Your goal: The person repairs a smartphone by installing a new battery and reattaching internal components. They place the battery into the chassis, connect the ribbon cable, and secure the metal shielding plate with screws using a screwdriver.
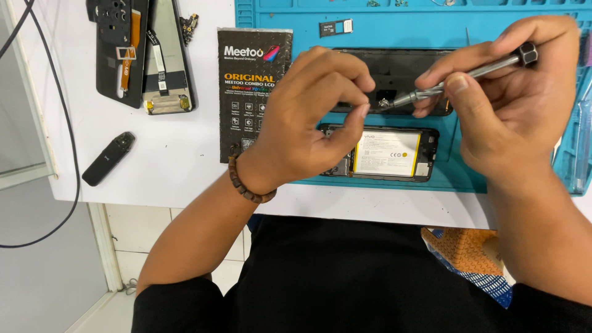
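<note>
My right hand (512, 98) grips a slim metal screwdriver (468, 74) with a black cap, its tip pointing left. My left hand (308, 117) pinches something tiny at that tip between thumb and forefinger; I cannot make out what it is. Both hands hover over a blue work mat (468, 176). Under them lies an opened phone (385, 154) showing its white-labelled battery. Behind it rests a black phone back cover (401, 68), partly hidden by my fingers. A brown bead bracelet (246, 185) circles my left wrist.
A black flat box (243, 92) lies left of the mat. Two dismantled phone parts (142, 55) sit at the far left, a small black device (108, 158) nearer me, a SIM tray (336, 26) on the mat, black cables (68, 154) at the desk's left edge.
</note>
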